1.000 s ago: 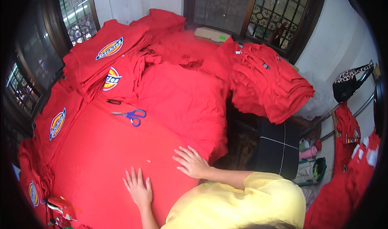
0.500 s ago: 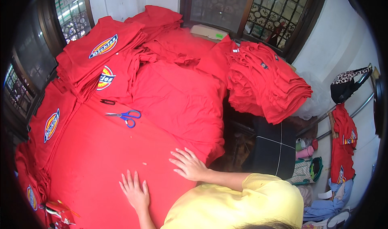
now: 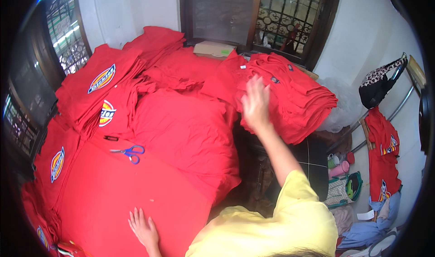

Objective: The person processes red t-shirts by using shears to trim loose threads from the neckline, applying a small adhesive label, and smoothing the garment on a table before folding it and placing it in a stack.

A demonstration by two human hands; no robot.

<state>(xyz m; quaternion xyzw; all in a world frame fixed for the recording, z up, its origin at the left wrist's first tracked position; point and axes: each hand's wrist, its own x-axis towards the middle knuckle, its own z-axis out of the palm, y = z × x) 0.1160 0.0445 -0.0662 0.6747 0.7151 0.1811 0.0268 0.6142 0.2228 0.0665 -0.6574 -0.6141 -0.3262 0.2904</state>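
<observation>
Head view: nearest, the left hand [image 3: 144, 228] lies flat, its grip spread and empty, on the smooth red cloth [image 3: 108, 191]; a sideways push could ruck that cloth and drag the blue-handled metal scissors [image 3: 135, 153] along. Beyond, the right hand [image 3: 257, 101], blurred, has its grip open by the uneven stack of red fabric pieces [image 3: 297, 100]; contact I cannot tell. A one-sided tug could make its loose layers slide.
</observation>
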